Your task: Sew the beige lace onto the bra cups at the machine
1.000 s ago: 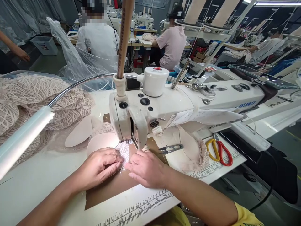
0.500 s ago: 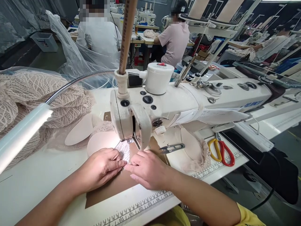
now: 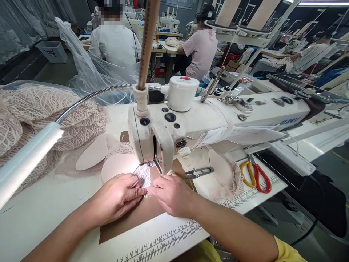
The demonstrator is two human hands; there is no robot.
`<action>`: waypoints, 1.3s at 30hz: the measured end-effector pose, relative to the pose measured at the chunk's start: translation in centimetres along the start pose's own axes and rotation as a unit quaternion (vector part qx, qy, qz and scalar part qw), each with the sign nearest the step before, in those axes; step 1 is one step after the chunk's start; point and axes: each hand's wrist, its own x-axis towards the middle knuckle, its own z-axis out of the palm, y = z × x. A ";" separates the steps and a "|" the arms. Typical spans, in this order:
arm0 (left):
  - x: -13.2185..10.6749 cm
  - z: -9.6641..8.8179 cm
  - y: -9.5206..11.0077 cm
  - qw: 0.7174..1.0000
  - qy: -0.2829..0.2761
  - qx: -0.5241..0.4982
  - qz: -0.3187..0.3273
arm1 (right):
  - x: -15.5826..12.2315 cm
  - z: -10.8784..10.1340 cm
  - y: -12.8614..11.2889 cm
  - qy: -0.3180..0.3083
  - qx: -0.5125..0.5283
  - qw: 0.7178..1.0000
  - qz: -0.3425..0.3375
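Note:
In front of the sewing machine (image 3: pixel 152 134), a piece of white lace (image 3: pixel 145 175) lies under the needle area. My left hand (image 3: pixel 121 194) is closed, with thumb and fingers pinching the lace's near left edge. Close beside it, my right hand (image 3: pixel 171 194) is closed too, its thumb and forefinger at the near corner of the lace. The two sets of fingertips almost meet. A beige moulded cup (image 3: pixel 117 165) joined to lace lies just behind my left hand. Brown sheeting (image 3: pixel 128 225) covers the tabletop under both hands.
Grey thread snips (image 3: pixel 200 172) and red-and-yellow scissors (image 3: pixel 256 174) lie to the right, near another beige cup piece (image 3: pixel 222 167). Heaped beige lace (image 3: pixel 54 123) fills the left. A lamp tube (image 3: pixel 29 163) crosses the left side. A printed ruler (image 3: pixel 163 242) edges the table; co-workers sit beyond.
My right hand's fingers have drawn in more tightly at the lace corner. My left hand and the lace have hardly moved; the view has shifted slightly.

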 end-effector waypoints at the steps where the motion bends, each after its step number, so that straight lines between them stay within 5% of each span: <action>1: 0.0 0.0 0.0 1.000 0.005 0.001 -0.006 | 0.0 0.0 0.0 -0.002 -0.005 1.000 -0.001; 7: 1.0 0.3 -0.3 0.995 0.080 0.056 -0.029 | -0.1 0.0 0.0 -0.001 -0.024 1.000 0.000; 15: 1.4 0.8 -0.4 0.989 0.058 0.136 -0.024 | -0.1 0.2 0.1 0.002 -0.016 1.000 0.003; 39: 1.0 0.9 -1.7 0.987 0.057 0.148 0.012 | 0.8 -0.1 0.2 -0.013 -0.039 0.996 0.083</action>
